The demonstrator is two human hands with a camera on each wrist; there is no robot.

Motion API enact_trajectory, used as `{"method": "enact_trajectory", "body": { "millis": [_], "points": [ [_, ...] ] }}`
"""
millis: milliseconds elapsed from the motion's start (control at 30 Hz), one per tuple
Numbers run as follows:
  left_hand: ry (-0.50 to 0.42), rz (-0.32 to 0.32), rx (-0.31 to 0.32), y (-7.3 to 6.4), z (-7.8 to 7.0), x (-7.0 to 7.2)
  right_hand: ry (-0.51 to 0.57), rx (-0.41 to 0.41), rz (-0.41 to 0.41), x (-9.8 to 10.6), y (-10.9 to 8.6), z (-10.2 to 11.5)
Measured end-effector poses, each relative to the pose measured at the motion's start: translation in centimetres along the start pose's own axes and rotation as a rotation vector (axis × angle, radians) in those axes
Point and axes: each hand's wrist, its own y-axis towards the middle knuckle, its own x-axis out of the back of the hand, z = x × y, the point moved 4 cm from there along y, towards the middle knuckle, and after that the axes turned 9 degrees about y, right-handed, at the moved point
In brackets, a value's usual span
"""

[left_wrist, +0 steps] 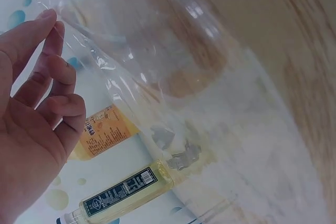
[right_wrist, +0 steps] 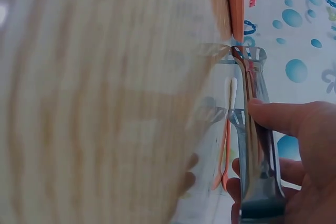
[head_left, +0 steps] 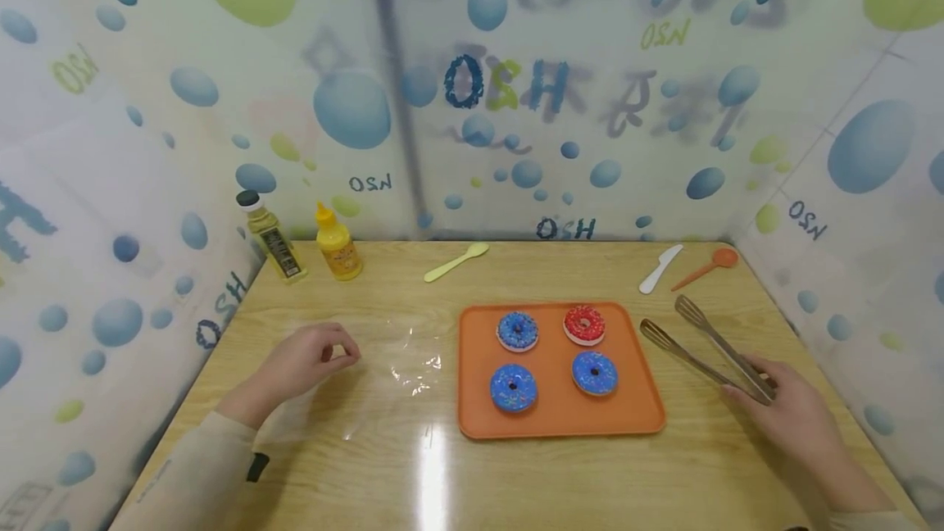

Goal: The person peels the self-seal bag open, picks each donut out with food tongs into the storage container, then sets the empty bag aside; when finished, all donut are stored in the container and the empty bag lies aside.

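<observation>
Between thumb and index fingertip, my left hand (head_left: 310, 359) pinches the edge of a clear plastic bag (left_wrist: 157, 66), which spreads over the table to its right. My right hand (head_left: 800, 408) grips metal tongs (head_left: 726, 348). Their two slotted ends are spread apart beside the right edge of an orange tray (head_left: 549, 420). On the tray lie a red sprinkled donut (head_left: 585, 325) and three blue ones: a back-left donut (head_left: 518, 332), a front-left donut (head_left: 514, 388) and a front-right donut (head_left: 594, 374). In the right wrist view the thumb (right_wrist: 278, 116) presses along one tong arm.
At the back left stand an oil bottle (head_left: 276, 244) with a dark cap and a yellow squeeze bottle (head_left: 339, 248). A pale green spoon (head_left: 457, 262) lies behind the tray. A white knife (head_left: 660, 270) and an orange spoon (head_left: 706, 270) lie at the back right. Patterned curtains (head_left: 479, 187) enclose the table.
</observation>
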Motion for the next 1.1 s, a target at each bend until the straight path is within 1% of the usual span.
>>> {"method": "enact_trajectory", "body": {
  "millis": [133, 200, 433, 667, 800, 867, 1000, 1033, 1100],
  "points": [
    [0.008, 0.007, 0.005, 0.2, 0.2, -0.3, 0.012, 0.022, 0.014, -0.1, 0.2, -0.2],
    [-0.002, 0.007, -0.007, 0.3, 0.3, -0.4, 0.009, 0.030, 0.024, -0.2, 0.4, -0.3],
    [-0.033, 0.040, -0.008, 0.7, 0.3, -0.9, -0.010, 0.004, 0.086, -0.4, 0.9, -0.7],
    [-0.023, 0.059, -0.008, 1.1, 0.2, -1.2, -0.027, 0.010, 0.087, -0.8, 1.1, -0.6],
    [-0.033, 0.037, -0.016, 1.3, -0.1, -1.1, -0.041, 0.025, 0.062, -1.0, 1.5, -0.1],
    [-0.041, 0.027, -0.019, 1.4, -0.2, -1.2, -0.046, 0.073, 0.010, -1.0, 1.8, 0.5],
    [-0.056, 0.019, 0.001, 1.4, -0.2, -1.2, -0.053, 0.232, -0.108, -1.5, 2.3, 2.7],
    [-0.055, 0.013, 0.003, 1.4, -0.3, -1.2, -0.055, 0.274, -0.132, -1.7, 2.5, 3.2],
    [-0.050, -0.009, 0.012, 1.5, -0.3, -1.1, -0.041, 0.323, -0.155, -2.1, 2.9, 4.3]
  ]
}}
